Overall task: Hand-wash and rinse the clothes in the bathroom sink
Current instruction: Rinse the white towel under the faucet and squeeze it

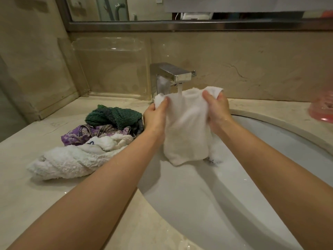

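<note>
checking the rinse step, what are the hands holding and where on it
Both hold the white terry cloth by its top edge under the tap: left hand at the left corner, right hand at the right.

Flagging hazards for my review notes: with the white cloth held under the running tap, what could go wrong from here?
1. Water from the faucet strikes the white cloth stretched between the left hand and right hand; it may splash onto the countertop.
2. The laundry pile lies at the sink rim; a forearm may nudge it in.
</note>
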Tool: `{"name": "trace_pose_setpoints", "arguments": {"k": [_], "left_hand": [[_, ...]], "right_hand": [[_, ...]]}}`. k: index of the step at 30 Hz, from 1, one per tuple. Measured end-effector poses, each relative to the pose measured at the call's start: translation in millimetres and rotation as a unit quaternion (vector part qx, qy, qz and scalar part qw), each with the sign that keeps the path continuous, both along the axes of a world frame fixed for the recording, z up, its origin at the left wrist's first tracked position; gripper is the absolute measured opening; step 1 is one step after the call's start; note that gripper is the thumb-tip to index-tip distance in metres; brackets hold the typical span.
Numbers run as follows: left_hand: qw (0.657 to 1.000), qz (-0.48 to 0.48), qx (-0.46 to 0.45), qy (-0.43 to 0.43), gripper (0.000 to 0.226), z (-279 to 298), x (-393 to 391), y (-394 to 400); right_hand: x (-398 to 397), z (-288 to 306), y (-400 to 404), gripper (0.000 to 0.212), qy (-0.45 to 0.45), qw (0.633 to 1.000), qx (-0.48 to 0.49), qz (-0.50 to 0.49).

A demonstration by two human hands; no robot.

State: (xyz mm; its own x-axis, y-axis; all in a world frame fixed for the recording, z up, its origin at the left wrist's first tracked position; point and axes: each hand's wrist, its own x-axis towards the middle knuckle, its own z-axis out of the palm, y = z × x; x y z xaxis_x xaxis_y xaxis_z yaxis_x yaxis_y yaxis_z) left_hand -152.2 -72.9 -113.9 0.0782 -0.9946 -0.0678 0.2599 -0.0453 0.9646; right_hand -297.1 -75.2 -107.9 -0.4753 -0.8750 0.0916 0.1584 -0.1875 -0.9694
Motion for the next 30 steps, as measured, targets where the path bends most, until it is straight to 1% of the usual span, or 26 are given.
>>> {"name": "trace_pose_setpoints", "arguments": {"k": [2,3,4,5,6,7,9,10,11,12,13,15,16,18,20,21,23,24,25,27,30], "left_hand": [[1.000,-0.006,0.029,-0.003,0.051,2.2,-0.5,1.1],[0.999,-0.022,0.042,-0.003,0.061,2.5,0.2,0.8],[0.998,-0.044,0.051,0.003,0.066,2.8,0.2,0.3],[0.996,-0.074,0.044,0.005,0.062,5.3,-0.4,4.2],[0.994,-0.107,0.032,0.005,0.057,8.3,-2.3,9.8],[0.990,-0.142,0.021,-0.003,0.060,10.7,-4.0,14.5],[0.983,-0.182,-0.006,-0.027,0.072,7.3,-7.8,14.6],[0.980,-0.194,-0.019,-0.029,0.074,5.0,-8.2,12.5],[0.979,-0.195,-0.028,-0.044,0.076,4.0,-7.6,10.6],[0.979,-0.194,-0.036,-0.059,0.077,3.3,-6.4,8.9],[0.977,-0.191,-0.046,-0.078,0.077,3.2,-5.3,7.4],[0.973,-0.197,-0.065,-0.104,0.074,2.6,-5.7,6.0],[0.972,-0.198,-0.071,-0.102,0.070,2.5,-6.5,6.4],[0.975,-0.184,-0.070,-0.098,0.056,2.6,-7.5,7.3],[0.976,-0.169,-0.059,-0.122,0.046,0.3,-7.7,5.1],[0.970,-0.171,-0.063,-0.158,0.046,-3.1,-7.5,2.1],[0.947,-0.201,-0.073,-0.238,0.061,-9.0,-7.3,1.2],[0.937,-0.229,-0.067,-0.255,0.069,-11.5,-7.1,1.7],[0.930,-0.259,-0.051,-0.254,0.070,-13.2,-6.9,1.4],[0.923,-0.302,-0.019,-0.239,0.060,-12.2,-4.7,2.9],[0.928,-0.291,-0.001,-0.234,0.051,-9.6,-0.5,1.9]], "right_hand": [[-1.2,-0.2,-0.5,0.017,-0.047,0.999,0.000,-0.006],[-0.8,-0.2,-0.4,0.020,-0.056,0.998,0.000,-0.006],[-0.5,-0.7,-0.9,0.025,-0.051,0.999,0.007,-0.009],[0.5,-0.5,-1.2,0.031,-0.023,0.999,0.025,-0.019],[2.2,-0.1,-1.5,0.040,0.023,0.998,0.050,-0.026],[4.5,0.4,-1.0,0.052,0.076,0.994,0.075,-0.025],[9.6,0.8,2.7,0.085,0.162,0.981,0.108,0.002],[11.8,0.4,4.9,0.095,0.186,0.976,0.109,0.025],[13.1,0.3,7.3,0.100,0.196,0.974,0.105,0.045],[12.5,0.7,9.2,0.099,0.199,0.973,0.101,0.061],[10.3,1.3,9.9,0.095,0.196,0.973,0.094,0.073],[6.0,3.8,10.6,0.080,0.190,0.976,0.075,0.082],[5.4,4.9,10.1,0.078,0.188,0.977,0.068,0.081],[8.6,6.4,10.7,0.082,0.172,0.980,0.059,0.075],[13.4,5.8,10.6,0.083,0.138,0.988,0.048,0.058],[15.1,5.1,9.8,0.076,0.113,0.991,0.042,0.052],[16.2,3.9,8.1,0.049,0.057,0.997,0.025,0.050],[15.9,4.0,7.6,0.040,0.026,0.998,0.018,0.050],[14.8,5.4,7.4,0.036,-0.004,0.999,0.016,0.051],[12.9,8.9,7.7,0.039,-0.061,0.996,0.019,0.055],[9.9,13.0,10.2,0.049,-0.131,0.989,0.027,0.068]]}}
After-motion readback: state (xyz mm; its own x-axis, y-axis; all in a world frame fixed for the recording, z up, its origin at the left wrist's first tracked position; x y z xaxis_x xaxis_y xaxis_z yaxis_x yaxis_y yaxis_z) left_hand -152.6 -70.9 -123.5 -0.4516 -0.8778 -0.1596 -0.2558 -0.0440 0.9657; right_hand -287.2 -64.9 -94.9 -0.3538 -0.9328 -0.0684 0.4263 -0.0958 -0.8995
